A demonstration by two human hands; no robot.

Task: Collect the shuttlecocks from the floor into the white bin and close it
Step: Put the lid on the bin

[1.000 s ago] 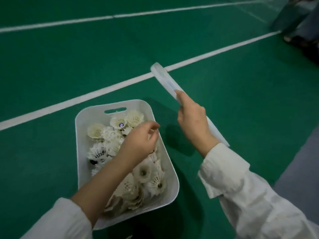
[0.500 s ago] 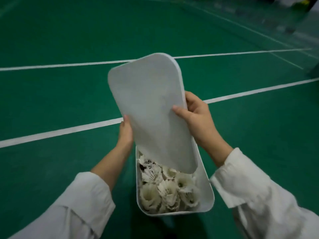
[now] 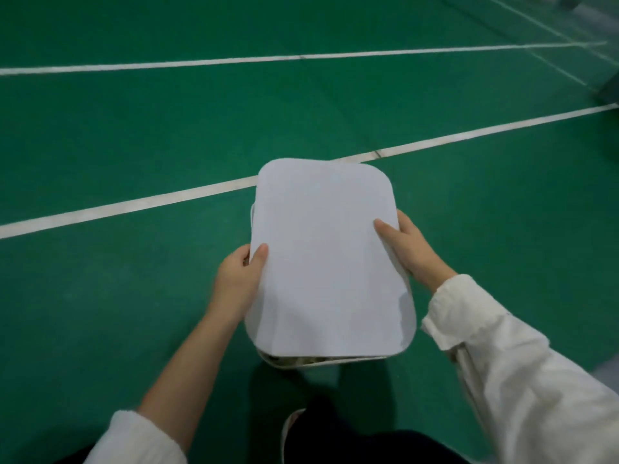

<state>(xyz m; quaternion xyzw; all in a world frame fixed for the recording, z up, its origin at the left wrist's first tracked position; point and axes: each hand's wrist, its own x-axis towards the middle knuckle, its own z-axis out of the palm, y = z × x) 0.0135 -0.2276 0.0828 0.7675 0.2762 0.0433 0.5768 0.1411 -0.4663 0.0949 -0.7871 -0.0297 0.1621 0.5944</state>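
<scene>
A flat white lid lies almost level over the white bin, which stands on the green court floor. Only the bin's near rim and a sliver of its left rim show. A thin strip of shuttlecocks peeks out under the lid's near edge. My left hand grips the lid's left edge, thumb on top. My right hand grips the right edge, thumb lying on the lid's surface.
White court lines cross the green floor behind the bin. A net runs along the far right. A dark object stands at the right edge. My dark trouser leg and shoe are just below the bin.
The lid went from tilted upright in my right hand to lying flat over the bin. My left hand took hold of its left edge, and the shuttlecocks are now nearly all covered.
</scene>
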